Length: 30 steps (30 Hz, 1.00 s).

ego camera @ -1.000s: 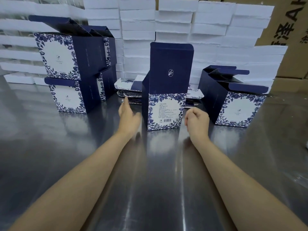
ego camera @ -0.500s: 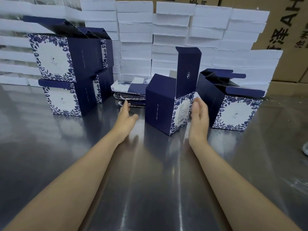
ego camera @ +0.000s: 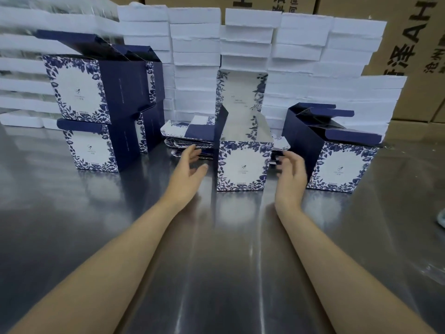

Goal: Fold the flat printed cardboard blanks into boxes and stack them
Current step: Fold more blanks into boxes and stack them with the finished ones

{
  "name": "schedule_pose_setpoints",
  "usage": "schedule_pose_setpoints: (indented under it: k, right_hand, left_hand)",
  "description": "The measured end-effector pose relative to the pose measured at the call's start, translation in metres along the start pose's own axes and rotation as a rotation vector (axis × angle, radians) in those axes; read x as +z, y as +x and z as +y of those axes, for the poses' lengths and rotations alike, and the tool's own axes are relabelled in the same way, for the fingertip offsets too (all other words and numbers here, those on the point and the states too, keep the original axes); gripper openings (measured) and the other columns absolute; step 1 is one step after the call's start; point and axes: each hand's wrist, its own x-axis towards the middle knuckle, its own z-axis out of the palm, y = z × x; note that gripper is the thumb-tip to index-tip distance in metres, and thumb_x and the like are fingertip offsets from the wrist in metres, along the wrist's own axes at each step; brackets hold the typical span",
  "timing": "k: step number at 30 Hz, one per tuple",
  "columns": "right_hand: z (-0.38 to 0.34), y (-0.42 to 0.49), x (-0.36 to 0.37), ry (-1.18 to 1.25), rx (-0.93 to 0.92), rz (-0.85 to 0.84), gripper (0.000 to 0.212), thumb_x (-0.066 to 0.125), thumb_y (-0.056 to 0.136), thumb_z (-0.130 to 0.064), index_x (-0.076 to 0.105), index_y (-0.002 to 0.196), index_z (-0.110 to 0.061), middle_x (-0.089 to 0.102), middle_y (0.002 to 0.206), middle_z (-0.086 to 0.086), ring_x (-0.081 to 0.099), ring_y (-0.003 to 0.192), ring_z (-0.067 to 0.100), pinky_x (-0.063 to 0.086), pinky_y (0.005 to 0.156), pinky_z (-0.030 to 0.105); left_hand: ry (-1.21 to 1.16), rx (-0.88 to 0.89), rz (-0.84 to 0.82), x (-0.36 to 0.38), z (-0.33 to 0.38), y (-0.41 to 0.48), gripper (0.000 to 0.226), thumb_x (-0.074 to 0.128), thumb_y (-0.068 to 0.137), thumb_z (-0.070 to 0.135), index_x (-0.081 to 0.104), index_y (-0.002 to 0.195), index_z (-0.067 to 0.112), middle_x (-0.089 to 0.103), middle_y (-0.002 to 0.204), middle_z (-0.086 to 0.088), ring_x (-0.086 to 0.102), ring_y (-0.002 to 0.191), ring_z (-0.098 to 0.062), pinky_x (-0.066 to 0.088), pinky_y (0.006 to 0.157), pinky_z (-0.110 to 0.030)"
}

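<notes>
A folded navy box with a white and blue floral face (ego camera: 242, 166) stands upright on the steel table (ego camera: 216, 261), its lid flap raised. My left hand (ego camera: 186, 174) hovers open just left of it, apart from it. On the box's right side my right hand (ego camera: 290, 175) is open too, fingers spread and blurred, not touching. Behind the box lies a pile of flat printed blanks (ego camera: 190, 138). At the left a stack of folded boxes (ego camera: 96, 109) stands two high. One more folded box (ego camera: 337, 157) with open flaps stands at the right.
A wall of stacked white foam trays (ego camera: 265, 49) runs along the back of the table. Brown cartons (ego camera: 414, 44) with black lettering rise behind it at the right. A pale object (ego camera: 441, 219) shows at the right edge.
The middle box has been turned so that its floral front faces me. My right hand has come off it, and both hands now hover open beside it.
</notes>
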Motion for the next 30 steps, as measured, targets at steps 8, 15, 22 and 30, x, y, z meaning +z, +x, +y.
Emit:
schedule_pose_setpoints:
  k: [8, 15, 22, 30]
  right_hand:
    - [-0.001, -0.008, 0.004, -0.135, -0.224, -0.304, 0.044, 0.036, 0.095, -0.044, 0.038, 0.139, -0.043, 0.048, 0.104, -0.016, 0.048, 0.094, 0.001, 0.041, 0.086, 0.022]
    - [-0.006, -0.007, 0.003, -0.18, -0.408, -0.22, 0.033, 0.035, 0.1, -0.026, 0.052, 0.129, -0.024, 0.041, 0.119, -0.009, 0.041, 0.11, -0.012, 0.028, 0.095, 0.005]
    - [-0.037, 0.009, 0.004, -0.049, -0.101, -0.352, 0.02, 0.043, 0.099, -0.028, 0.058, 0.086, -0.03, 0.061, 0.092, -0.019, 0.055, 0.086, -0.006, 0.04, 0.078, 0.014]
    - [-0.082, 0.038, 0.005, -0.441, 0.139, -0.459, 0.012, 0.059, 0.084, -0.009, 0.06, 0.081, -0.02, 0.058, 0.074, -0.005, 0.052, 0.062, 0.009, 0.046, 0.051, 0.02]
  left_hand:
    - [0.223, 0.194, -0.155, 0.004, -0.008, -0.005, 0.078, 0.044, 0.087, 0.064, -0.006, 0.146, 0.054, 0.027, 0.149, 0.012, 0.038, 0.131, -0.001, 0.03, 0.109, -0.026]
    - [0.346, 0.359, -0.093, 0.007, -0.007, -0.008, 0.075, 0.049, 0.091, 0.053, -0.002, 0.147, 0.055, 0.039, 0.106, 0.016, 0.053, 0.075, -0.001, 0.042, 0.065, -0.013]
    - [0.219, 0.46, 0.106, 0.006, 0.031, -0.006, 0.038, 0.034, 0.098, 0.037, 0.057, 0.114, 0.011, 0.048, 0.13, 0.009, 0.047, 0.121, -0.008, 0.04, 0.096, -0.024]
    - [0.302, -0.049, 0.15, 0.005, 0.083, 0.043, 0.034, 0.069, 0.086, 0.028, 0.048, 0.064, 0.013, 0.06, 0.065, -0.002, 0.057, 0.058, -0.018, 0.043, 0.062, -0.029]
